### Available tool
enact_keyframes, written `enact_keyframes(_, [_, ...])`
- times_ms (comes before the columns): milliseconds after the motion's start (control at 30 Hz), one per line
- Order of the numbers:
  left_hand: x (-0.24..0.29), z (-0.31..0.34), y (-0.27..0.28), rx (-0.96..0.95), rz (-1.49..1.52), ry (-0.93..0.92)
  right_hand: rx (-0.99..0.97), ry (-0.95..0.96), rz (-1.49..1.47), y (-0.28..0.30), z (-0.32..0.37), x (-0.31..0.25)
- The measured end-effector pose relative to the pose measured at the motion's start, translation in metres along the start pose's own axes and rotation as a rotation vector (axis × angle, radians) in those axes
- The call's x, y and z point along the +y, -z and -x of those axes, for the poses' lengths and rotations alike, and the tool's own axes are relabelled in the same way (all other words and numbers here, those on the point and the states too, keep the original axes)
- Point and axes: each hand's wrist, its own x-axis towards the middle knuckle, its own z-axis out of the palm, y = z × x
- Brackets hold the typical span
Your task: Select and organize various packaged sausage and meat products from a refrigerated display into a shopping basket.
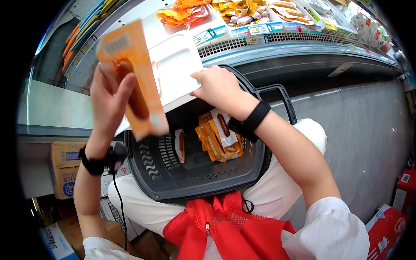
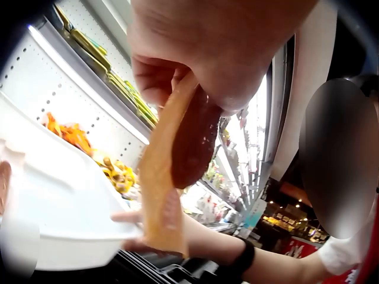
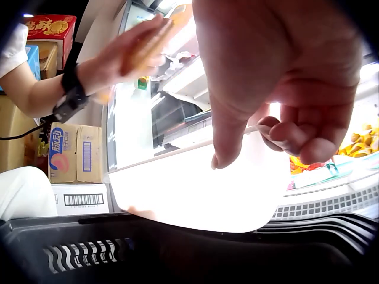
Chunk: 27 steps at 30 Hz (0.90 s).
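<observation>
My left hand (image 1: 108, 99) grips an orange sausage packet (image 1: 149, 102), thumb across its front; a reddish-brown sausage (image 2: 192, 142) shows through it in the left wrist view. With thumb and curled fingers my right hand (image 1: 223, 86) pinches the rim of a white plastic tray (image 1: 180, 65). The tray is tilted over the far side of a dark grey shopping basket (image 1: 195, 184). Part of the tray is hidden behind the packet. Several orange sausage packets (image 1: 212, 141) lie in the basket, with a white-backed one (image 1: 179, 145) apart at the left.
A refrigerated display shelf with price labels (image 1: 258, 29) runs along the back, holding orange bags (image 1: 184, 15) and other packets. Cardboard boxes (image 1: 67, 169) stand at the left. The basket's handle (image 1: 284, 97) sticks out at the right, and red boxes (image 1: 385, 227) are at the lower right.
</observation>
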Motion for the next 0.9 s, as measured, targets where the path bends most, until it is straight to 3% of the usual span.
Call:
enact_keyframes(133, [0.028,0.066,-0.021,-0.607,0.246,0.564,0.007,0.021,0.002,0.001,-0.001,0.0])
enact_keyframes(167, [0.026,0.081,-0.03,-0.786,0.242,0.568,0.003,0.022,0.002,0.001,0.0,-0.001])
enact_keyframes(267, [0.014,0.127,-0.068,-0.976,0.218,0.664,-0.002,0.021,0.012,-0.001,0.002,-0.001])
enact_keyframes(333, [0.001,0.143,-0.093,-0.94,0.273,0.77,0.012,0.031,0.03,-0.002,0.002,-0.002])
enact_keyframes(433, [-0.018,0.146,-0.127,-0.743,0.341,0.678,-0.009,0.008,0.011,0.002,0.004,-0.004])
enact_keyframes(533, [-0.033,0.133,-0.148,-0.609,0.473,0.949,0.01,0.036,0.03,-0.003,0.004,0.001])
enact_keyframes(600, [-0.03,0.124,-0.144,-0.573,0.391,0.954,0.007,0.031,0.037,-0.004,0.004,0.005])
enact_keyframes(733, [-0.02,0.097,-0.099,-0.915,0.647,0.731,-0.015,0.015,0.061,-0.003,0.001,0.006])
enact_keyframes(800, [-0.005,0.074,-0.068,-0.871,0.515,0.578,-0.007,0.009,0.042,-0.002,0.0,0.005])
enact_keyframes(900, [-0.017,0.035,-0.034,-0.622,0.361,0.55,-0.015,0.001,0.044,-0.001,0.0,0.003])
